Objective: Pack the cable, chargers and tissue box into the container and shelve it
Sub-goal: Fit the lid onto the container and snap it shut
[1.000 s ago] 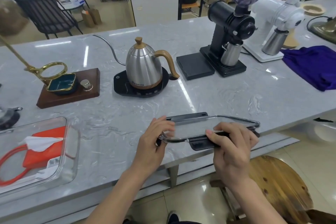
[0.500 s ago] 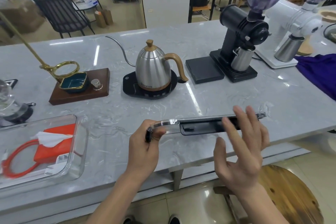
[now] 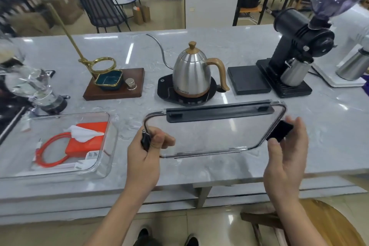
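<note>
A clear plastic container point(image 3: 111, 142) sits at the left on the marble counter. Inside it lie an orange tissue box point(image 3: 87, 144) with a white tissue sticking out, a coiled orange cable point(image 3: 50, 158) and white chargers point(image 3: 87, 161). I hold the container's clear lid point(image 3: 211, 136), with black clips along its edges, tilted above the counter in front of me. My left hand point(image 3: 145, 152) is closed on its left end. My right hand point(image 3: 287, 150) touches the black clip on its right end with its fingertips.
Behind the lid stand a steel gooseneck kettle point(image 3: 191, 74) on a black base, a wooden drip stand point(image 3: 113, 86) with a brass ring, a black scale point(image 3: 247, 80), and a black grinder point(image 3: 293, 62). Glassware point(image 3: 32, 86) is at the far left. A wooden stool point(image 3: 327, 225) stands below right.
The lid has been lifted off the counter and tilted up to face me. My right hand let go, then came back to the lid's right clip. The view has shifted left.
</note>
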A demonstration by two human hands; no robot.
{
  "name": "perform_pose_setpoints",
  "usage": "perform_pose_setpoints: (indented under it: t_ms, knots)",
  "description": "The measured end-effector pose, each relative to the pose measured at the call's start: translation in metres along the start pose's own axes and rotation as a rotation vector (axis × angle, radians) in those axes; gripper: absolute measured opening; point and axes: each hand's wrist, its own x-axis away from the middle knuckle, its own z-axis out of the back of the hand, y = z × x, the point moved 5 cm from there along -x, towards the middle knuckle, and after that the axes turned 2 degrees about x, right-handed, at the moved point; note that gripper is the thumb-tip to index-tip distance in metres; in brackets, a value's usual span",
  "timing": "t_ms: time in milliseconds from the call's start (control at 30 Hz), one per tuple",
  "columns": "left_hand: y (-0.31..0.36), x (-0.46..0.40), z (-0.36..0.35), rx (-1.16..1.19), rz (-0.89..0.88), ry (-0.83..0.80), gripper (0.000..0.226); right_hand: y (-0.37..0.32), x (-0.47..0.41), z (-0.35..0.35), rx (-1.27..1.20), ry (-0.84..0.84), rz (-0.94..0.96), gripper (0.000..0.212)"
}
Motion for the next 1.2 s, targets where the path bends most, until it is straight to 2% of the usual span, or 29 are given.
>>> perform_pose_setpoints:
  t_ms: [100, 200, 400, 600, 833, 1000, 1133, 1200]
  knots:
    - [0.000, 0.001, 0.014, -0.041, 0.008, 0.043, 0.033, -0.002, 0.002, -0.015, -0.022, -0.118, -0.044, 0.045]
    - [0.001, 0.002, 0.029, -0.063, 0.031, 0.098, 0.028, -0.008, 0.003, -0.027, -0.036, -0.166, -0.055, 0.029]
    - [0.012, 0.006, 0.056, -0.050, 0.059, 0.202, 0.022, -0.018, 0.005, -0.049, -0.029, -0.190, -0.059, 0.021]
    - [0.021, 0.012, 0.092, -0.046, 0.049, 0.312, 0.016, -0.028, 0.015, -0.081, -0.083, -0.284, -0.054, 0.019]
    - [0.033, 0.017, 0.143, -0.162, 0.026, 0.382, 0.016, -0.048, 0.036, -0.127, -0.094, -0.426, -0.012, 0.022]
    - [0.033, 0.014, 0.186, -0.181, 0.021, 0.434, 0.027, -0.073, 0.055, -0.162, -0.130, -0.501, 0.012, 0.024]
    - [0.030, 0.009, 0.213, -0.181, 0.030, 0.472, 0.036, -0.081, 0.065, -0.186, -0.176, -0.509, -0.018, 0.011]
    - [0.027, 0.005, 0.232, -0.191, 0.053, 0.469, 0.039, -0.083, 0.074, -0.202, -0.179, -0.510, -0.045, 0.020]
